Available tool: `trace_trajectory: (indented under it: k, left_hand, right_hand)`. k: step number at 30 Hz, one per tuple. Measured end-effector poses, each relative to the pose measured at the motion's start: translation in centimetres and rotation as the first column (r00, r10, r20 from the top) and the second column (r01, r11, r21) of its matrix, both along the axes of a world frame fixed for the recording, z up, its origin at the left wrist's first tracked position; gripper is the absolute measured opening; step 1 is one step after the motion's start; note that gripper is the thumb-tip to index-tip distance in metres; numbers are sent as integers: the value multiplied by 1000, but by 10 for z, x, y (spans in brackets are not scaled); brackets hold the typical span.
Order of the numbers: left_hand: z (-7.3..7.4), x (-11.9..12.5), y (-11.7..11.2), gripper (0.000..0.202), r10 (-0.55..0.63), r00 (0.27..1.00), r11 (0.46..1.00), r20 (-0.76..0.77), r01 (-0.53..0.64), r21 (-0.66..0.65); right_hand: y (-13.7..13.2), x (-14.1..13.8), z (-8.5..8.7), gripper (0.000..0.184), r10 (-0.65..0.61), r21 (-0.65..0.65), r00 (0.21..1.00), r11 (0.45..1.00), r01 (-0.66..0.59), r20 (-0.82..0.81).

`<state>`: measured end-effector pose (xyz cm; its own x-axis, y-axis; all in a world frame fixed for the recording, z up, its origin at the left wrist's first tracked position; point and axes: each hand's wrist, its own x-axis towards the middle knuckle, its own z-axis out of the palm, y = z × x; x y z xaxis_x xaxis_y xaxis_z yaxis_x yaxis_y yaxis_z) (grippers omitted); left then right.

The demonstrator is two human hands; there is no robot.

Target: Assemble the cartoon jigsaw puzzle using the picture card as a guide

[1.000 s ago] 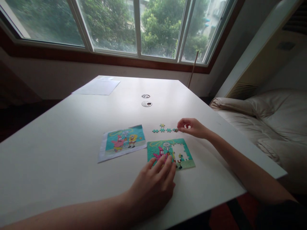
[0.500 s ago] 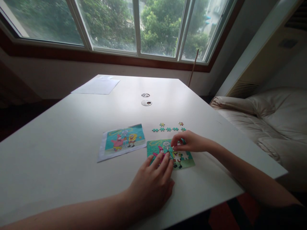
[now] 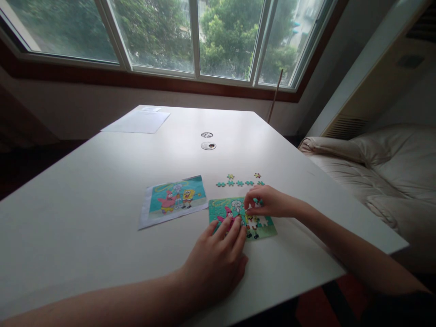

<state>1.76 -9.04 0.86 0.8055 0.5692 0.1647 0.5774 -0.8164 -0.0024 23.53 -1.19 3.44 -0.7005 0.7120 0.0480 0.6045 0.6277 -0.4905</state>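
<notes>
A cartoon jigsaw puzzle (image 3: 217, 208), partly assembled with white gaps on its right side, lies near me on the white table. My left hand (image 3: 220, 247) rests over its lower left part, fingers stretched out and touching the pieces. At the puzzle's upper right, my right hand (image 3: 270, 201) is closed in a pinch, thumb and forefinger together on a puzzle piece that the fingers mostly hide. Just beyond lie several loose puzzle pieces (image 3: 240, 183), teal ones in a row and two yellowish ones behind. Left of the puzzle is a printed sheet (image 3: 177, 200) with the same cartoon scene.
Two round metal fittings (image 3: 208, 146) sit in the middle of the table (image 3: 85, 218). White paper (image 3: 136, 122) lies at the far left corner. A cream sofa (image 3: 371, 181) stands to the right, and a wide window (image 3: 156, 36) is beyond the table.
My right hand has shifted very slightly over the puzzle's upper right. My left hand and the loose pieces stay where they were.
</notes>
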Motion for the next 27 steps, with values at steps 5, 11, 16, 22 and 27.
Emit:
trace_trajectory:
  k: [5, 11, 16, 22, 27]
  left_hand:
    - [-1, 0, 0, 45, 1, 1000, 1000, 7, -1, 5]
    - [-1, 0, 1, 45, 2, 1000, 1000, 2, -2, -9]
    - [-1, -1, 1, 46, 5, 1000, 1000, 9, -5, -19]
    - [-1, -2, 0, 46, 3, 1000, 1000, -3, -4, -27]
    - [1, -1, 1, 46, 5, 1000, 1000, 7, -5, -30]
  right_hand:
    - [2, 4, -1, 16, -35, -44, 999, 998, 35, -12]
    - [18, 18, 1, 18, -193, -10, 980, 981, 193, -55]
    - [42, 20, -1, 18, -253, 27, 966, 967, 255, -55]
    - [69, 4, -9, 18, -260, 119, 964, 957, 265, -56]
    - [86, -14, -8, 19, -211, 131, 976, 967, 216, -52]
